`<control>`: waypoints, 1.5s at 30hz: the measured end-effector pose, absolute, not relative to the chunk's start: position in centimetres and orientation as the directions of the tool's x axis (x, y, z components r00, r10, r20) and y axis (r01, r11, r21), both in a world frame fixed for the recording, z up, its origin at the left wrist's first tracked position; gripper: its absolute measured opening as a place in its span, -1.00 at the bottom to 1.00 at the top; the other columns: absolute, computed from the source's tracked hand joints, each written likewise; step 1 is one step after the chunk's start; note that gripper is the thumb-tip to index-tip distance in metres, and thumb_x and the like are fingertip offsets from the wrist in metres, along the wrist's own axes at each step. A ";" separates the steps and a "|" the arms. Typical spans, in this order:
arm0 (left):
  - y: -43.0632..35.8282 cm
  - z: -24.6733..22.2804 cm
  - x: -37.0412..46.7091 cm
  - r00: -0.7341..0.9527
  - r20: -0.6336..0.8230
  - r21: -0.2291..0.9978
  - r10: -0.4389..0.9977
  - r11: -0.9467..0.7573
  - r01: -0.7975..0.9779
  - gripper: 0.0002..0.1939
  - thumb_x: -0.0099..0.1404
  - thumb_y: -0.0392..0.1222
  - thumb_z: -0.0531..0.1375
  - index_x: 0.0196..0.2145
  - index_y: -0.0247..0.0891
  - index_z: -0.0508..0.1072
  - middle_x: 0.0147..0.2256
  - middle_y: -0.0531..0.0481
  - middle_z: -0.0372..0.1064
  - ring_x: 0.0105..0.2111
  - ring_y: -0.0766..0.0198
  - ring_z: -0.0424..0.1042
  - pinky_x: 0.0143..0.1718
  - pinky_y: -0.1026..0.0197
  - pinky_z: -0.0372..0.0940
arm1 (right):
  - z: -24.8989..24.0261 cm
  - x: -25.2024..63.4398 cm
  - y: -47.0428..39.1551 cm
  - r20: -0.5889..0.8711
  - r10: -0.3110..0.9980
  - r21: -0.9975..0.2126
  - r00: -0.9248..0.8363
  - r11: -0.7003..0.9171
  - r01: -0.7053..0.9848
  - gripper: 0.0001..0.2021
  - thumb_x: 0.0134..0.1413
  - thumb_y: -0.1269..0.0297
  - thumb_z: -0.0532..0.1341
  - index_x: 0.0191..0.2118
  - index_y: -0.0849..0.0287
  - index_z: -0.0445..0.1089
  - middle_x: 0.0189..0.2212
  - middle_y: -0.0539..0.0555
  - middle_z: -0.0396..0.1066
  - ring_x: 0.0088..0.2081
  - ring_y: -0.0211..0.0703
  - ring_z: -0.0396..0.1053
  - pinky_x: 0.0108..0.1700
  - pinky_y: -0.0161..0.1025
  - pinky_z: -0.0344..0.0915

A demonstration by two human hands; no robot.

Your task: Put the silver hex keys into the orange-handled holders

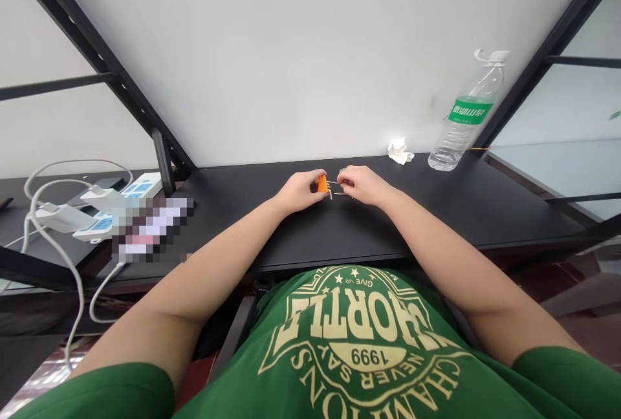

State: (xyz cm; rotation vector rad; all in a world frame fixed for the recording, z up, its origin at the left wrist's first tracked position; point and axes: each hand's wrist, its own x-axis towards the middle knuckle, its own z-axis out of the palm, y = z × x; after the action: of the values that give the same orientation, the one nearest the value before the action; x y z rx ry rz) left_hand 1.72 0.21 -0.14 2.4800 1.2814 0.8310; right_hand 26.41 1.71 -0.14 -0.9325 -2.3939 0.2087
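- Pinched between thumb and fingers, an orange holder [323,183] is gripped by the left hand [301,191] of a person in a printed green T-shirt [359,335].
- Slim metal rods [334,183] span the gap toward the right hand [365,185], whose fingers curl in close — whether they clamp a rod cannot be told from this angle.
- Holder and rods lie between the two hands, near the middle of a black tabletop [291,238]; whether they touch its surface is unclear.
- Good handling would likely mean a firm left pinch on the holder, the right fingertips minding one rod at a time, and both hands kept low, so that a slip lands softly.
- Bright, solid orange meets thin, shiny metal — one short rod end bends downward beside the holder, and such slick, narrow stock probably calls for fingertip control.
- Matte black stretches beneath; at the back stand a clear, ribbed plastic water bottle [468,112] with a green label and a crumpled white tissue [400,151].
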 end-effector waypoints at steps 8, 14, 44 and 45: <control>0.0 0.0 1.8 0.478 0.340 0.331 0.810 -0.579 0.745 -0.54 0.24 -0.06 0.31 0.08 -0.15 0.49 -0.22 0.03 0.57 -0.27 0.17 0.53 -0.16 0.17 0.37 | -0.7 26.5 2.0 0.535 0.589 -0.271 -0.605 0.799 0.538 -0.75 0.31 0.48 0.13 -0.19 0.16 0.58 -0.18 0.15 0.45 -0.24 -0.10 0.37 -0.12 -0.17 0.29; -1.0 0.7 2.9 0.556 0.379 0.102 0.740 -0.630 0.770 -0.75 0.26 -0.08 0.27 -0.10 -0.16 0.53 -0.28 -0.04 0.54 -0.25 0.08 0.51 -0.17 0.11 0.34 | -0.7 24.6 0.5 0.537 0.583 -0.369 -0.609 0.812 0.452 -0.77 0.25 0.48 0.15 -0.14 0.15 0.55 -0.16 0.13 0.46 -0.16 -0.09 0.41 -0.06 -0.15 0.32; 0.2 0.0 1.9 0.476 0.331 0.223 0.814 -0.558 0.799 -0.48 0.26 -0.04 0.31 0.15 -0.16 0.49 -0.10 -0.09 0.60 -0.14 0.04 0.56 -0.05 0.08 0.40 | 0.5 26.6 1.2 0.245 0.815 -0.342 -0.525 0.579 0.740 -0.91 0.03 0.43 0.29 -0.38 0.11 0.38 -0.41 0.02 0.45 -0.37 -0.14 0.33 -0.33 -0.22 0.16; 0.2 0.0 1.9 0.480 0.332 0.223 0.812 -0.562 0.796 -0.49 0.26 -0.04 0.31 0.15 -0.16 0.49 -0.10 -0.09 0.60 -0.14 0.04 0.56 -0.05 0.08 0.40 | 0.4 26.7 1.2 0.294 0.795 -0.364 -0.530 0.606 0.707 -0.92 0.06 0.44 0.27 -0.35 0.11 0.39 -0.40 0.01 0.45 -0.36 -0.16 0.33 -0.30 -0.23 0.17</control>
State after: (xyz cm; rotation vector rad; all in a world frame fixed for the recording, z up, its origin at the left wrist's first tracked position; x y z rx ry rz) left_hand 1.94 0.20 0.01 2.6698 1.4513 0.6316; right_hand 26.70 1.25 0.45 -1.1961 -2.4040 0.2778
